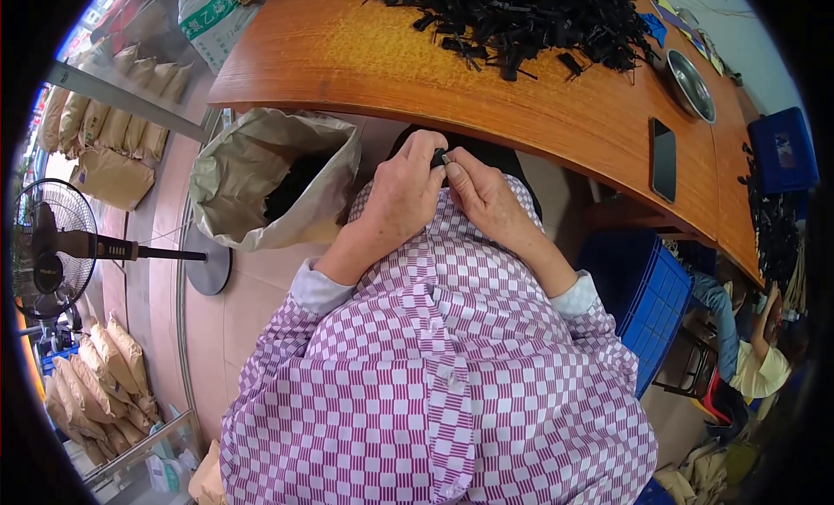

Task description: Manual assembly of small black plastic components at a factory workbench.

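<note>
Head view: open sack (252,171) seemingly holds black parts (291,185).

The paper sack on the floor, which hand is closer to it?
Left. The left hand sits just right of the paper sack, pinching a small black part. The right hand is farther right, beyond the left.
</note>
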`<state>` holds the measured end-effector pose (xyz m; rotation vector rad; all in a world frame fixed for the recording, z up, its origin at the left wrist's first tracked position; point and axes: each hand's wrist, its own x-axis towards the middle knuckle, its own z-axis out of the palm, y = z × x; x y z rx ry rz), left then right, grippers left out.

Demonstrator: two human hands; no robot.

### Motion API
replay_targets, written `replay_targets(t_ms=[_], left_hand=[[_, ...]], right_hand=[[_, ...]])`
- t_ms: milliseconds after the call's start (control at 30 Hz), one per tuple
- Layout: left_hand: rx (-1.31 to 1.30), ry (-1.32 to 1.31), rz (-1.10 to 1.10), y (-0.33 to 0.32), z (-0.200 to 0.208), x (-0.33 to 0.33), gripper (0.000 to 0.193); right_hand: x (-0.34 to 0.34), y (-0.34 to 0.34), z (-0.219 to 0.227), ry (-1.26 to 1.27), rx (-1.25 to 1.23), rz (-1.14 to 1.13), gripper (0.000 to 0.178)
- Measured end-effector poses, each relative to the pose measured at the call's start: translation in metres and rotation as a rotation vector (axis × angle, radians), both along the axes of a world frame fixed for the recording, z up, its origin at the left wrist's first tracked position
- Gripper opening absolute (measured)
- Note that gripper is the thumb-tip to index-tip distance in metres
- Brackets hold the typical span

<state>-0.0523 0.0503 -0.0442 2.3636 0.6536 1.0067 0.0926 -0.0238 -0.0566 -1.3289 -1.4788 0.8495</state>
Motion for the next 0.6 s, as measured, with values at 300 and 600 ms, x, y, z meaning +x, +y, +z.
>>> replay_targets(t_ms=[300, 600], left_hand=[[-0.562, -0.092, -0.012, 0.004, -0.004, -0.004, 0.024], [-1.385, -0.722, -0.366, 0.015, 0.009, -0.010, 0.028]], right_hand=[[0.003, 0.006, 0.008, 0.065, -0.073, -0.016, 0.025], [0.011, 0.015, 0.006, 0.603, -0.136, -0.008, 0.023]])
